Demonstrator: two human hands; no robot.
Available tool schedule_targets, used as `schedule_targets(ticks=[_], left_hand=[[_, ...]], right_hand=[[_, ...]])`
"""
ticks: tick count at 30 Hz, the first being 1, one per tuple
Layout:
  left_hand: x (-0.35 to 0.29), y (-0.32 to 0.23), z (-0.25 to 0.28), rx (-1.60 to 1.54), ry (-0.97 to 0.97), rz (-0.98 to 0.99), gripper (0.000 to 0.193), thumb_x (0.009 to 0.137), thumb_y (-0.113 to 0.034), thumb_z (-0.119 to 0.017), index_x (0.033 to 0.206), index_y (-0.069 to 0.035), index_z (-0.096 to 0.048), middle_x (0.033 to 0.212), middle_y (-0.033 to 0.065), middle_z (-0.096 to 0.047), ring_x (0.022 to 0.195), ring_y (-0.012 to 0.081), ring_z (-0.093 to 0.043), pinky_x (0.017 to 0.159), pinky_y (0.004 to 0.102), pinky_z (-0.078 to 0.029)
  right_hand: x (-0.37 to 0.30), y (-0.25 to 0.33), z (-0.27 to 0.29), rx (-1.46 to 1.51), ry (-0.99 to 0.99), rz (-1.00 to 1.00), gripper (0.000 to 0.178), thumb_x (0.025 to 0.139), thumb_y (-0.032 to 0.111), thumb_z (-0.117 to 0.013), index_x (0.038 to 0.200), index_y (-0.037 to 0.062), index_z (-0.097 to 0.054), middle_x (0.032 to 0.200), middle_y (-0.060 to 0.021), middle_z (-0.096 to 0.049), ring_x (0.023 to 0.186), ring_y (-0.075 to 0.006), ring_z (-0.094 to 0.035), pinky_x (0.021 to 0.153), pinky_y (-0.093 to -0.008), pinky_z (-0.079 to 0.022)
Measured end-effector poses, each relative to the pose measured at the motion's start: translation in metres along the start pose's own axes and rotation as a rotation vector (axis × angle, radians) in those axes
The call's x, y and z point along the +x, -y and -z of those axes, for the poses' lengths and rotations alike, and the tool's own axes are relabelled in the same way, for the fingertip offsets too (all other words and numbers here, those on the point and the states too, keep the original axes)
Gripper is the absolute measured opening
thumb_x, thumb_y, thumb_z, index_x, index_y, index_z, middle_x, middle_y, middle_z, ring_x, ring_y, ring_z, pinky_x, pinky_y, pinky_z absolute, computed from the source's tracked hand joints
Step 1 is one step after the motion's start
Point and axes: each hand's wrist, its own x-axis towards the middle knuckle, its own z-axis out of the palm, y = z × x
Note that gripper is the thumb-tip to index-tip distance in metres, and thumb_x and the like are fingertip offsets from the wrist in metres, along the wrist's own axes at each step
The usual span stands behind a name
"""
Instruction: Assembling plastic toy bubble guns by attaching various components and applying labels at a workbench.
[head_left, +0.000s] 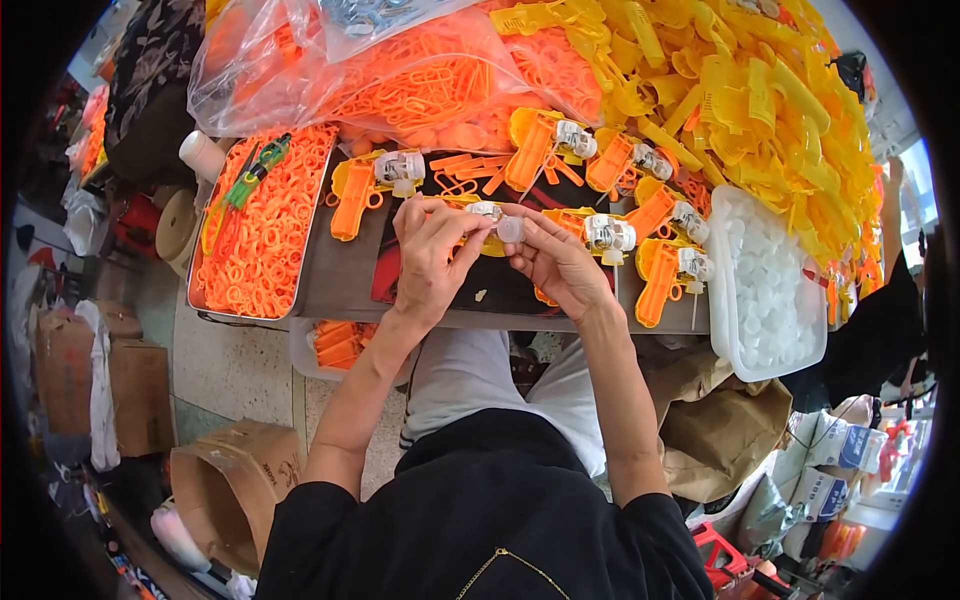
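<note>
Above the near edge of the table, my two hands meet over a yellow plastic toy body [486, 210] with a clear part at its top. My left hand [432, 255] is closed, its fingertips pinching the toy, which they partly hide. A small round white cap [510, 230] sits against the toy between my hands. My right hand [560, 262] pinches this cap between thumb and fingers. Close by on the right lies another yellow toy body with a clear mechanism [608, 233]. Several similar bodies with orange handles [352, 198] are spread around my hands.
At the left stands a tray of orange rings [262, 240] with green-handled snips [250, 175] on top. A white tub of caps [768, 285] is at the right edge. Bagged orange parts [420, 90] and a yellow shell heap [760, 120] fill the back. Cardboard boxes [235, 480] are on the floor.
</note>
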Motion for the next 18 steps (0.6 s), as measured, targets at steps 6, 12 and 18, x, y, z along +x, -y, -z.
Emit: schedule_targets(ticks=[6, 12, 18], left_hand=[[-0.0021, 0.0024, -0.0023, 0.051, 0.005, -0.044, 0.019, 0.078, -0.008, -0.081, 0.095, -0.013, -0.072, 0.091, -0.0028, -0.068, 0.099, 0.0212, -0.057, 0.100, 0.0409, -0.037], [-0.0028, 0.0023, -0.0007, 0.080, 0.031, -0.075, 0.021, 0.077, -0.007, -0.081, 0.095, -0.014, -0.071, 0.090, -0.0031, -0.068, 0.099, 0.0212, -0.058, 0.101, 0.0410, -0.037], [-0.0037, 0.0024, -0.0012, 0.075, 0.035, -0.064, 0.020, 0.078, -0.007, -0.081, 0.094, -0.013, -0.071, 0.089, -0.0025, -0.067, 0.099, 0.0214, -0.058, 0.102, 0.0421, -0.037]], right_hand=[[0.0006, -0.0044, -0.0025, -0.009, -0.011, -0.026, 0.043, 0.104, 0.019, -0.061, 0.141, -0.0019, -0.054, 0.102, -0.0051, -0.065, 0.087, -0.0111, -0.063, 0.076, -0.0248, -0.055], [0.0011, -0.0059, 0.0017, -0.025, -0.016, -0.023, 0.043, 0.105, 0.021, -0.061, 0.141, -0.0016, -0.054, 0.099, -0.0050, -0.065, 0.087, -0.0106, -0.062, 0.076, -0.0242, -0.054], [0.0007, -0.0090, 0.0009, -0.023, -0.006, -0.033, 0.043, 0.105, 0.021, -0.060, 0.140, -0.0024, -0.055, 0.103, -0.0045, -0.066, 0.087, -0.0102, -0.062, 0.076, -0.0241, -0.054]])
